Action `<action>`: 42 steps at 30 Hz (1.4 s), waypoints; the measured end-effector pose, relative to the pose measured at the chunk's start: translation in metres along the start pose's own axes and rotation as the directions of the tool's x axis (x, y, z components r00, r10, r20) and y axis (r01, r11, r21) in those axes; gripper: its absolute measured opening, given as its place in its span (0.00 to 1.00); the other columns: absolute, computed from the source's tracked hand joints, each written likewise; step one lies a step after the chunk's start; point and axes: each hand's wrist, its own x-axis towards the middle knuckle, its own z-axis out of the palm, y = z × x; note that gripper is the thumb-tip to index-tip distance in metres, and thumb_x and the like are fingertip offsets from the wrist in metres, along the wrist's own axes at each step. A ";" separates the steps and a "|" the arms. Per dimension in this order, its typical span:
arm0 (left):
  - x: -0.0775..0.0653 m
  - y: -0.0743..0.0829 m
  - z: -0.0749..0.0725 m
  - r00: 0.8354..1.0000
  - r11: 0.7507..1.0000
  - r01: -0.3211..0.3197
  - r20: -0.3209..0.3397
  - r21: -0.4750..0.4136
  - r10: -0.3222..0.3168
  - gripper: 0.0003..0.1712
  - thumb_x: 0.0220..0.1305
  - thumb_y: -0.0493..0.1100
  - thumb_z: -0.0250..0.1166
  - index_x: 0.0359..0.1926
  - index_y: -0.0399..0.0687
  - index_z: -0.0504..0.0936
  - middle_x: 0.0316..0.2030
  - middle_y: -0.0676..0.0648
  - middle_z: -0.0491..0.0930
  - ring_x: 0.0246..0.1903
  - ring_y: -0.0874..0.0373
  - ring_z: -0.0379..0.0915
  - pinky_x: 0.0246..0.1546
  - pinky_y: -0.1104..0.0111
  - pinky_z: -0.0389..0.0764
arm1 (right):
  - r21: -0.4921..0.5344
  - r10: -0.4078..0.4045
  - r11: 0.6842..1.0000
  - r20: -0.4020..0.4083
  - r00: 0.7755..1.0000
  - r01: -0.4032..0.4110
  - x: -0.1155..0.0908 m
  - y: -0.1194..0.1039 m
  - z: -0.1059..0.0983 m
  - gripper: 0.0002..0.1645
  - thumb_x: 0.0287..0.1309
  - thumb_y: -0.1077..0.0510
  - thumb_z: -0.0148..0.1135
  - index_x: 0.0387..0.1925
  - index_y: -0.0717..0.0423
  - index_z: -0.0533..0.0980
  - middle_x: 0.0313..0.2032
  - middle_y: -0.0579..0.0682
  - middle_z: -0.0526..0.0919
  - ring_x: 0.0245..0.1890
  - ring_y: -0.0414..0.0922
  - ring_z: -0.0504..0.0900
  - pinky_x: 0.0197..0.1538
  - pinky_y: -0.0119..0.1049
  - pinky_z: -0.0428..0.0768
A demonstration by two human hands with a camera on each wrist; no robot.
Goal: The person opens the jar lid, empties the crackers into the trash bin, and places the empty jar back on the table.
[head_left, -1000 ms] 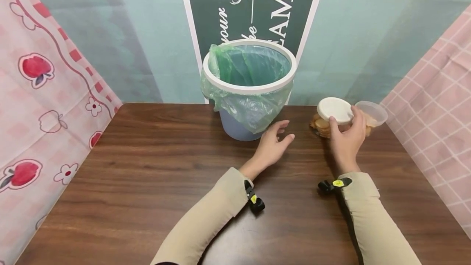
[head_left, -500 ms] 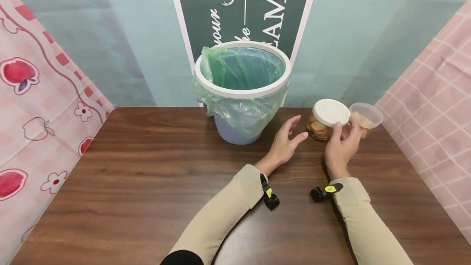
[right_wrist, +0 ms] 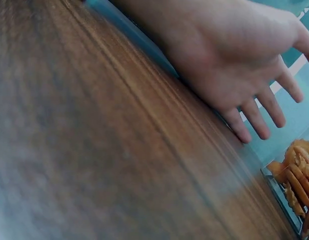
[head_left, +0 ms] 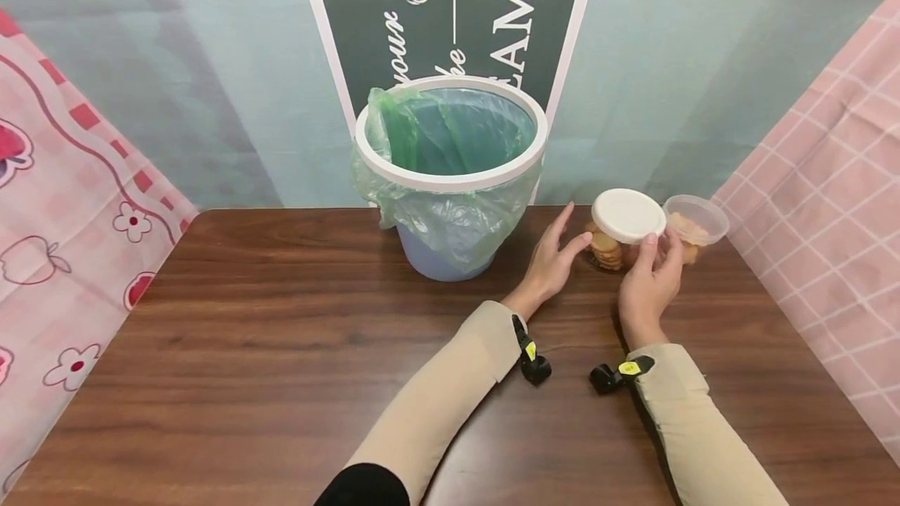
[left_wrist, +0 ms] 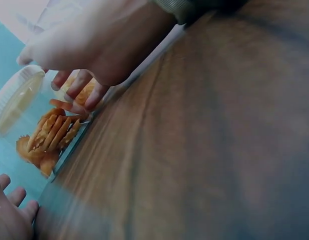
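A clear jar of brown wavy crackers with a white lid stands at the table's back right. My right hand grips its right side, thumb up by the lid's edge and fingers curled against the clear wall, as the left wrist view also shows. Just left of the jar, my left hand is held open with its fingers spread and nothing in it. The right wrist view shows that left palm facing the jar, a gap between them. Behind my right hand is a second jar with a translucent lid.
A bin with a white rim and a green plastic liner stands left of my hands, near the back edge of the wooden table. Fabric backdrops enclose the table, with a pink grid cloth close beyond the second jar.
My left hand has moved right, from beside the bin to close by the jar. The right hand has shifted from the lid's front to the jar's right side. The view has turned slightly right.
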 end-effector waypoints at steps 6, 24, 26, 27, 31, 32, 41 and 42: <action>0.014 -0.004 0.004 0.999 0.999 -0.014 0.048 -0.044 0.016 0.38 0.72 0.57 0.52 0.80 0.61 0.55 0.79 0.55 0.56 0.76 0.53 0.58 0.74 0.64 0.62 | 0.008 0.019 1.000 0.003 1.000 -0.019 -0.001 -0.002 0.001 0.25 0.76 0.40 0.47 0.69 0.35 0.70 0.66 0.48 0.76 0.61 0.38 0.75 0.62 0.29 0.73; -0.003 -0.001 0.002 0.984 0.996 -0.023 0.173 -0.088 0.038 0.40 0.73 0.54 0.53 0.81 0.59 0.51 0.80 0.57 0.53 0.77 0.61 0.51 0.73 0.62 0.63 | 0.069 0.040 0.996 0.107 0.993 -0.048 -0.006 0.002 0.001 0.29 0.78 0.43 0.44 0.75 0.41 0.63 0.71 0.50 0.70 0.66 0.39 0.72 0.68 0.37 0.74; -0.007 -0.001 0.002 0.985 0.996 -0.034 0.165 -0.081 0.047 0.40 0.73 0.53 0.53 0.81 0.59 0.51 0.79 0.56 0.54 0.77 0.61 0.52 0.72 0.63 0.65 | 0.086 0.036 0.995 0.112 0.993 -0.046 -0.008 0.000 0.000 0.29 0.78 0.44 0.43 0.74 0.43 0.62 0.70 0.50 0.70 0.65 0.39 0.72 0.68 0.38 0.74; -0.008 0.000 0.002 0.985 0.996 -0.043 0.161 -0.074 0.054 0.40 0.73 0.53 0.53 0.81 0.57 0.51 0.80 0.55 0.54 0.77 0.61 0.52 0.72 0.63 0.65 | 0.097 0.036 0.994 0.115 0.993 -0.048 -0.010 -0.001 0.000 0.28 0.78 0.45 0.43 0.74 0.43 0.62 0.70 0.50 0.70 0.65 0.39 0.72 0.68 0.38 0.73; -0.017 0.001 -0.001 0.987 0.998 -0.047 0.152 -0.052 0.054 0.40 0.73 0.53 0.54 0.81 0.58 0.50 0.79 0.53 0.54 0.76 0.62 0.53 0.70 0.66 0.66 | 0.096 0.025 0.995 0.130 0.991 -0.038 -0.017 -0.002 -0.002 0.28 0.78 0.45 0.43 0.74 0.43 0.63 0.70 0.51 0.70 0.65 0.39 0.71 0.68 0.38 0.73; -0.019 0.002 -0.002 0.988 0.998 -0.046 0.149 -0.049 0.052 0.40 0.73 0.53 0.54 0.81 0.58 0.50 0.79 0.52 0.55 0.75 0.62 0.54 0.69 0.68 0.67 | 0.086 0.021 0.996 0.130 0.991 -0.033 -0.019 -0.002 -0.003 0.27 0.78 0.45 0.43 0.74 0.43 0.63 0.70 0.51 0.70 0.64 0.39 0.71 0.68 0.37 0.73; -0.041 0.004 -0.010 0.989 0.997 -0.054 0.138 -0.053 0.061 0.41 0.74 0.52 0.56 0.81 0.62 0.49 0.78 0.51 0.57 0.72 0.65 0.57 0.66 0.71 0.68 | -0.021 -0.025 0.999 0.152 0.988 0.029 -0.033 -0.003 -0.010 0.27 0.79 0.47 0.40 0.73 0.46 0.64 0.69 0.54 0.71 0.60 0.36 0.71 0.57 0.25 0.70; -0.043 0.004 -0.012 0.989 0.997 -0.055 0.136 -0.051 0.062 0.41 0.74 0.52 0.56 0.81 0.62 0.49 0.78 0.51 0.57 0.72 0.65 0.57 0.66 0.71 0.68 | -0.029 -0.028 0.999 0.159 0.987 0.034 -0.034 -0.004 -0.010 0.27 0.79 0.47 0.39 0.73 0.46 0.64 0.69 0.54 0.71 0.60 0.36 0.71 0.57 0.25 0.70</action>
